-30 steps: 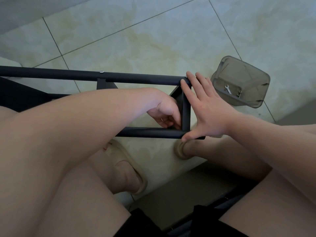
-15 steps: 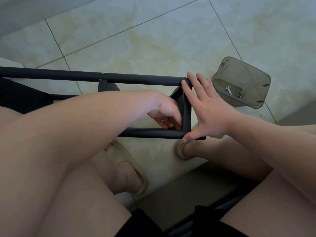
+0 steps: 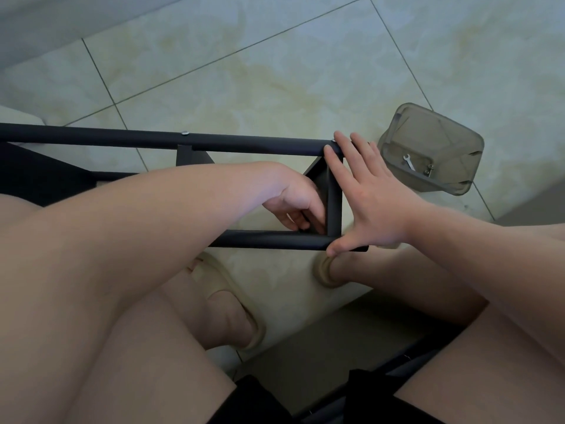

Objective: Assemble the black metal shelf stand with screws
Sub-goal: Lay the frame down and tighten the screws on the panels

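Black shelf frame (image 3: 122, 140) — low over the tiled floor, between the knees. Right hand (image 3: 376, 197) — flat, fingers straight, bracing the end bar. Left hand (image 3: 296, 203) curled inside the near corner; whether it pinches a screw cannot be told. Advice: brace firmly, drive the screw square.

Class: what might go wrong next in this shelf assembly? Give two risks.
The right hand only presses flat on the black frame, which may slip while the left hand works in its corner. The wrench lies in the container, in neither hand, so the joint may stay loose.
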A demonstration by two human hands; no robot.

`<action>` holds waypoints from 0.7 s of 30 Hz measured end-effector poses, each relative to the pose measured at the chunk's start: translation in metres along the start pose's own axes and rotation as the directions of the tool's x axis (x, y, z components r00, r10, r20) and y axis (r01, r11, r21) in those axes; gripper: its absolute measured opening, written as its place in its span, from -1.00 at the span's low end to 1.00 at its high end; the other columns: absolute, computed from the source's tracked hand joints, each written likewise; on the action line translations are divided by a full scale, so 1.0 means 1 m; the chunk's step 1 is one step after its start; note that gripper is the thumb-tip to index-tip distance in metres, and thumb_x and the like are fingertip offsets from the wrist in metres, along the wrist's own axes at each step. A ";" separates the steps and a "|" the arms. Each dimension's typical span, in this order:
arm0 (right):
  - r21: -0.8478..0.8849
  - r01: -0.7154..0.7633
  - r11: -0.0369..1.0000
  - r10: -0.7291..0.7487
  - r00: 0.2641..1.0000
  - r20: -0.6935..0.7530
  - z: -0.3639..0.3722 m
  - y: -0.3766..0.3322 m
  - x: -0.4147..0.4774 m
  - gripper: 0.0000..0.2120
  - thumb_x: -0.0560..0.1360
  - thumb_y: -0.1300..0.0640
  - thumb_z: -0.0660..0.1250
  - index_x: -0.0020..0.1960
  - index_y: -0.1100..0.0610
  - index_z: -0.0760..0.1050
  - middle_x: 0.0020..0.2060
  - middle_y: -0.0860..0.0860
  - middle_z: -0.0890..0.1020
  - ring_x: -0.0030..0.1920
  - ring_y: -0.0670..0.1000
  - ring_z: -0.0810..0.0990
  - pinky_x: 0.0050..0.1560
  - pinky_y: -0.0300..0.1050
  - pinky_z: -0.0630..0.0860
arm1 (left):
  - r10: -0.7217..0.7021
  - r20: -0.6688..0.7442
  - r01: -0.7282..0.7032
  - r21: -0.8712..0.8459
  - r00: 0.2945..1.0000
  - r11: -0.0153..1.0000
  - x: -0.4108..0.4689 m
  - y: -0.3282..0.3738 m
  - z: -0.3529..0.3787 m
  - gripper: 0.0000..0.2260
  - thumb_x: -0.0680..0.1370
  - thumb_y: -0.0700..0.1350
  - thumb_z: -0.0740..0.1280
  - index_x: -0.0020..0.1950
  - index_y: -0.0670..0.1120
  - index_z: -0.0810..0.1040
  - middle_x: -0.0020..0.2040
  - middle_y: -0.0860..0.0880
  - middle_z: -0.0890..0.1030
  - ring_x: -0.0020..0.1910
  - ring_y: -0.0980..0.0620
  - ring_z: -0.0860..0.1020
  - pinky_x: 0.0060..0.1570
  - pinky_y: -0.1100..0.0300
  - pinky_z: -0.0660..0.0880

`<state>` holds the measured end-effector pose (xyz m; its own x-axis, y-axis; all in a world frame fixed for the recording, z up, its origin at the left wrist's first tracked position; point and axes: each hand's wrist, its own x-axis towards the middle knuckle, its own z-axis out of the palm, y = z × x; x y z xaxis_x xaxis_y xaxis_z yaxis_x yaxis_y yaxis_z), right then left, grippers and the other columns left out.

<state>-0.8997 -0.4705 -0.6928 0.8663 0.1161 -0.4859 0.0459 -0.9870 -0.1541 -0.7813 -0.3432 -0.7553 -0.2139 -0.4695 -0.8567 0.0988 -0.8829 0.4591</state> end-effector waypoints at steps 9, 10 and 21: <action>-0.014 -0.005 1.000 0.005 1.000 0.006 -0.001 0.000 0.000 0.48 0.10 -0.65 0.27 0.63 0.22 -0.29 0.61 0.23 -0.27 0.60 0.28 -0.32 0.57 0.15 -0.31 | 0.010 -0.010 -0.010 -0.005 1.000 1.000 0.003 0.003 0.000 -0.80 0.53 -0.31 0.39 0.11 -0.12 0.55 -0.19 -0.04 0.53 -0.30 0.08 0.44 -0.12 0.20 0.46; -0.014 -0.005 1.000 0.005 1.000 0.004 -0.001 0.000 0.000 0.48 0.10 -0.65 0.27 0.63 0.22 -0.28 0.61 0.23 -0.26 0.60 0.28 -0.31 0.57 0.14 -0.32 | 0.011 -0.009 -0.011 -0.004 1.000 1.000 0.002 0.003 0.000 -0.80 0.53 -0.32 0.39 0.11 -0.13 0.55 -0.18 -0.05 0.52 -0.30 0.08 0.44 -0.12 0.20 0.46; -0.010 -0.001 1.000 0.001 1.000 0.006 0.001 0.001 0.000 0.48 0.09 -0.66 0.23 0.63 0.21 -0.29 0.61 0.22 -0.28 0.60 0.28 -0.32 0.57 0.15 -0.31 | -0.017 -0.013 0.017 0.022 1.000 1.000 0.002 0.001 0.000 -0.87 0.54 -0.24 0.40 0.07 -0.11 0.61 -0.24 0.01 0.64 -0.32 0.08 0.42 -0.13 0.21 0.46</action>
<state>-0.9001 -0.4715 -0.6937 0.8635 0.1153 -0.4910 0.0497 -0.9882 -0.1448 -0.7819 -0.3454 -0.7566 -0.2028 -0.4545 -0.8674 0.0735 -0.8903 0.4493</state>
